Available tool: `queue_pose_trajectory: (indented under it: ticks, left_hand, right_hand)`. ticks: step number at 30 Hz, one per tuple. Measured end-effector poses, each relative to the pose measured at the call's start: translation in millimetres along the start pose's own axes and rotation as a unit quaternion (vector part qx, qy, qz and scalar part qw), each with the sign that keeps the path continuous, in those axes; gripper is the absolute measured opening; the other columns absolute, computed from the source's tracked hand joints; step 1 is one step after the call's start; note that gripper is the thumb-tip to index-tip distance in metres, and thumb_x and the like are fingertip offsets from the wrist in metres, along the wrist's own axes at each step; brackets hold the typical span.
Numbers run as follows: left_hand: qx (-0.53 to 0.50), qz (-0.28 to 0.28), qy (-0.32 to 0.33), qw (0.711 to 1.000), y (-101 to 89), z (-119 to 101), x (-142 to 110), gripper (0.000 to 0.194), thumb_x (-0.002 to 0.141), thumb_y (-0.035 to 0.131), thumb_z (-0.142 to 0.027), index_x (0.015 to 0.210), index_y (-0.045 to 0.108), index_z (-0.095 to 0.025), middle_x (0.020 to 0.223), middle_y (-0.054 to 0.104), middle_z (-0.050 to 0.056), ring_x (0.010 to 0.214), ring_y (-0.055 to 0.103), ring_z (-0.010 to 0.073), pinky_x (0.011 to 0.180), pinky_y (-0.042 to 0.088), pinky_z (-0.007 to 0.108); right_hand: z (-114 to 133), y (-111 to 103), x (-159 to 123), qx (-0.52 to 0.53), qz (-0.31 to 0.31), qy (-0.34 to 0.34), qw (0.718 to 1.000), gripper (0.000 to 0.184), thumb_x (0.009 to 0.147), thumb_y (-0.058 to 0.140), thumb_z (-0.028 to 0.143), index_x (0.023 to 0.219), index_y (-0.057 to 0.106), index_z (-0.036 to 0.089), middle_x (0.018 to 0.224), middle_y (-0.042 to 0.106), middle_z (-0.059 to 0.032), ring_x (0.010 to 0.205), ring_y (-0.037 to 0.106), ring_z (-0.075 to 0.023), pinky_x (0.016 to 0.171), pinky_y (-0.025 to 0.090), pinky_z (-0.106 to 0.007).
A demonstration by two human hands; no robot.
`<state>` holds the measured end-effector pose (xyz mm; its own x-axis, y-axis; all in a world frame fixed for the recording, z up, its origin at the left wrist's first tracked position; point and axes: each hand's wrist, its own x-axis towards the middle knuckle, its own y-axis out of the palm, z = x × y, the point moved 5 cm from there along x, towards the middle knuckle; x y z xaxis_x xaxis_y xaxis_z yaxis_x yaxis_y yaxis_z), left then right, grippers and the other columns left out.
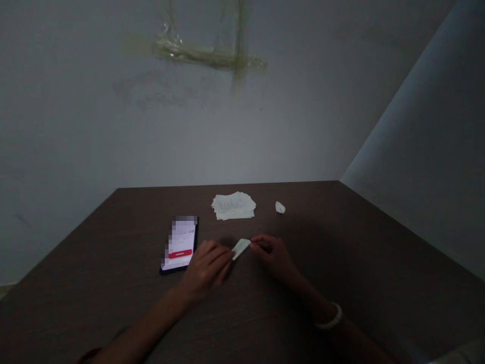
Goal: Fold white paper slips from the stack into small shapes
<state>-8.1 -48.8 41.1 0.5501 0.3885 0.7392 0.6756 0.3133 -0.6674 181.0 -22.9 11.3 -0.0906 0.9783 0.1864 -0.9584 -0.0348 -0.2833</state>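
Observation:
Between my two hands is a small folded piece of paper (pixel 241 246), pale with faint print on it. My left hand (pixel 209 264) pinches its lower left end, fingers closed. At the upper right corner, my right hand (pixel 273 254) grips the paper between thumb and forefinger. Beyond my hands lies a loose stack of printed paper sheets (pixel 234 204) with uneven edges. A small folded white paper piece (pixel 280 207) rests to the right of that stack.
A smartphone (pixel 180 245) with a lit screen lies just left of my left hand. All of this is on a dark brown table (pixel 113 283). A grey wall (pixel 227 136) with strips of yellowed tape (pixel 204 56) rises behind it, and another wall slants along the right.

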Motion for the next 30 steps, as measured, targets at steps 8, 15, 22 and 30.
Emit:
queue_pose_trajectory:
  ticks: [8,15,22,30]
  left_hand:
    - [0.123,0.03,0.202,0.971,-7.1,-32.9,0.1,0.026,0.094,0.038,-0.005,0.101,0.063,-0.009,0.093,0.071,0.009,0.081,0.059,0.02,0.069,0.042,0.033]
    - [0.0,-0.003,-0.001,1.0,-8.0,-18.0,10.8,0.014,0.089,0.058,-0.017,0.102,0.063,-0.016,0.092,0.069,0.006,0.078,0.059,0.0179,0.071,0.045,0.032]
    - [-0.211,0.038,-0.288,0.933,3.4,9.8,14.2,0.013,0.085,0.062,-0.027,0.092,0.067,-0.018,0.081,0.064,0.003,0.075,0.058,0.0166,0.066,0.048,0.029]
    - [-0.272,0.065,-0.313,0.907,9.2,4.3,14.8,0.016,0.084,0.062,-0.028,0.09,0.073,-0.018,0.077,0.066,0.005,0.072,0.056,0.0167,0.064,0.045,0.028]
  right_hand:
    - [-8.5,9.8,-0.5,0.178,0.023,0.052,0.982,0.029,0.07,0.076,0.033,0.092,0.066,0.016,0.077,0.072,-0.0022,0.068,0.065,-0.0147,0.066,0.049,-0.024]
    - [0.3,4.6,-1.3,0.148,0.018,0.018,0.989,0.028,0.071,0.075,0.029,0.094,0.064,0.016,0.078,0.072,-0.0024,0.069,0.067,-0.016,0.062,0.051,-0.025]
    - [8.7,6.7,-5.7,0.103,0.076,-0.034,0.991,0.031,0.077,0.07,0.028,0.105,0.062,0.019,0.08,0.07,-0.0012,0.068,0.067,-0.0152,0.061,0.052,-0.025]
    - [6.8,11.8,-8.6,0.054,0.099,-0.061,0.992,0.034,0.077,0.069,0.024,0.11,0.061,0.021,0.082,0.071,-0.0012,0.064,0.066,-0.0134,0.059,0.051,-0.023]
